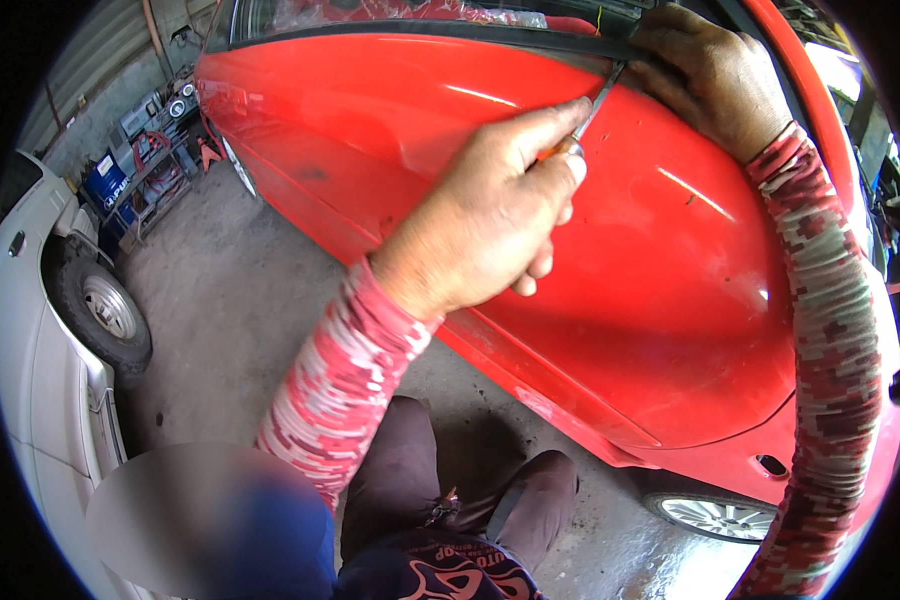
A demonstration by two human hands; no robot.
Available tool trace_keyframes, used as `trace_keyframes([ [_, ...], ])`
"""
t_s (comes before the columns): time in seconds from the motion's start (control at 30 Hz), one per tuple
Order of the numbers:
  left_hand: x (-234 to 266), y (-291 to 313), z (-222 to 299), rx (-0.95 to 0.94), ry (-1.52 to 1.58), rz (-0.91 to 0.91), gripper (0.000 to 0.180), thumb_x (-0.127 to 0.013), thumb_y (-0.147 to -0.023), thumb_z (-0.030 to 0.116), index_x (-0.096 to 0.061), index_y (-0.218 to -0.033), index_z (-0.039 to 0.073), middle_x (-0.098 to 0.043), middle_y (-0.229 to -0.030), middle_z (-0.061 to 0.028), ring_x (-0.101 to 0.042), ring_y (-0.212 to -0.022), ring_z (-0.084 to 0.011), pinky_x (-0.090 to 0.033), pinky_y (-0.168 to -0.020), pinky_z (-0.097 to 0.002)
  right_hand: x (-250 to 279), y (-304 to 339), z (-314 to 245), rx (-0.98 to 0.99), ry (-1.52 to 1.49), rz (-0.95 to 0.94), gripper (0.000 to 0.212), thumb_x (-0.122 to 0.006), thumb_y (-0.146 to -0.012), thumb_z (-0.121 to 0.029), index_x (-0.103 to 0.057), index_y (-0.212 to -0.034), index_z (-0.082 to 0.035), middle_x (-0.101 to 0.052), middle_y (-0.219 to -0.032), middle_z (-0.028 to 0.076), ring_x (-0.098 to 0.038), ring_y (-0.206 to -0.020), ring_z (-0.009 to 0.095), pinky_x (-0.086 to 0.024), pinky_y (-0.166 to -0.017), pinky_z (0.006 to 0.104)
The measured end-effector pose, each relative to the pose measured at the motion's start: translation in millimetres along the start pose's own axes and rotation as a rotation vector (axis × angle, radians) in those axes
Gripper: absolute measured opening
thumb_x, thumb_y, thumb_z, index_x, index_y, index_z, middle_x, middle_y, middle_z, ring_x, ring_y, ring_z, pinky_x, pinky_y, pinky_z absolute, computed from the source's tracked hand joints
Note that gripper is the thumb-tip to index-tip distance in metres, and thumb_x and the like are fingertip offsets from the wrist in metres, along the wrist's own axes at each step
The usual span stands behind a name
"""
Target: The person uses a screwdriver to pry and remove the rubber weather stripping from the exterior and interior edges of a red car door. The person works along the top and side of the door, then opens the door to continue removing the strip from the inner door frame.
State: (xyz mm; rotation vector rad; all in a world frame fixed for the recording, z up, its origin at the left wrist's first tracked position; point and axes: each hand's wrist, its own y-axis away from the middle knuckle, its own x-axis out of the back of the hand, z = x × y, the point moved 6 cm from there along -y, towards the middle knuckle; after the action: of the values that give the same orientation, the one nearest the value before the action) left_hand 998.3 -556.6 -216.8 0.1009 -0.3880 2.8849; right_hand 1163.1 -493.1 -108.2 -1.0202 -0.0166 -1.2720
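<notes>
- Left hand (pixel 485 205): grip clamped on an orange-handled screwdriver (pixel 596 104).
- Its tip is at the far edge of the red door (pixel 610 290), right of centre.
- Right hand (pixel 718 82): just right of the tip; cannot tell its grip.

Our left hand (pixel 490 205): closed, digits bent in a firm grip, pointing to the upper right; our left forearm (pixel 345 370): slanting up from the lower left, in a patterned sleeve; our right hand (pixel 715 85): raised higher, fingers bent and directed leftward, tips partly hidden; our right forearm (pixel 835 330): nearly upright, likewise sleeved; our legs (pixel 395 470): below, knees apart.
</notes>
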Motion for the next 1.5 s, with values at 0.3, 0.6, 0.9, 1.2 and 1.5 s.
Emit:
trace_keyframes([
  [0.3, 80, 13, 41, 0.234, -0.610, 0.018, 0.053, -0.045, -0.106, 0.023, -0.042, -0.157, 0.009, -0.054, -0.079, 0.0003, -0.053, -0.052, -0.0057, -0.047, -0.044, -0.0231, -1, 1, -7, -0.038, 0.083, 0.035, 0.022, -0.074, -0.086, -0.024, -0.075, -0.099, -0.007, -0.073, -0.101, 0.011, -0.073, -0.081, 0.031, -0.060, -0.071, 0.0408],
  [0.6, 77, -2, 82, 0.265, -0.984, 0.057, 0.052, -0.049, -0.103, 0.029, -0.049, -0.155, 0.019, -0.051, -0.066, 0.0035, -0.046, -0.041, -0.0029, -0.042, -0.036, -0.0180, 3, 0, -9, 0.012, 0.072, 0.020, 0.021, -0.075, -0.084, -0.026, -0.073, -0.095, -0.008, -0.072, -0.097, 0.010, -0.072, -0.076, 0.031, -0.059, -0.067, 0.0418],
  [0.9, 93, -38, 122, 0.559, -0.960, -0.145, 0.053, -0.048, -0.106, 0.012, -0.039, -0.159, 0.013, -0.065, -0.073, -0.0043, -0.060, -0.049, -0.0102, -0.053, -0.041, -0.0251, 3, 3, -3, 0.019, 0.096, -0.028, 0.023, -0.073, -0.085, -0.029, -0.073, -0.095, -0.008, -0.072, -0.093, 0.008, -0.071, -0.073, 0.030, -0.058, -0.063, 0.0427],
  [1.2, 69, 5, 70, 0.253, -0.839, 0.134, 0.052, -0.050, -0.105, 0.031, -0.048, -0.155, 0.019, -0.051, -0.070, 0.0040, -0.047, -0.049, -0.0039, -0.041, -0.041, -0.0217, -25, 7, 12, 0.040, 0.068, 0.041, 0.026, -0.067, -0.094, -0.028, -0.072, -0.108, -0.006, -0.070, -0.106, 0.012, -0.071, -0.082, 0.034, -0.059, -0.071, 0.0434],
  [1.5, 58, 7, 52, 0.173, -0.796, 0.164, 0.050, -0.045, -0.107, 0.024, -0.047, -0.156, 0.015, -0.052, -0.073, 0.0028, -0.047, -0.047, -0.0046, -0.041, -0.040, -0.0219, -23, 5, 9, 0.011, 0.050, 0.015, 0.028, -0.067, -0.095, -0.028, -0.072, -0.112, -0.007, -0.070, -0.108, 0.013, -0.071, -0.087, 0.034, -0.058, -0.074, 0.0440],
])
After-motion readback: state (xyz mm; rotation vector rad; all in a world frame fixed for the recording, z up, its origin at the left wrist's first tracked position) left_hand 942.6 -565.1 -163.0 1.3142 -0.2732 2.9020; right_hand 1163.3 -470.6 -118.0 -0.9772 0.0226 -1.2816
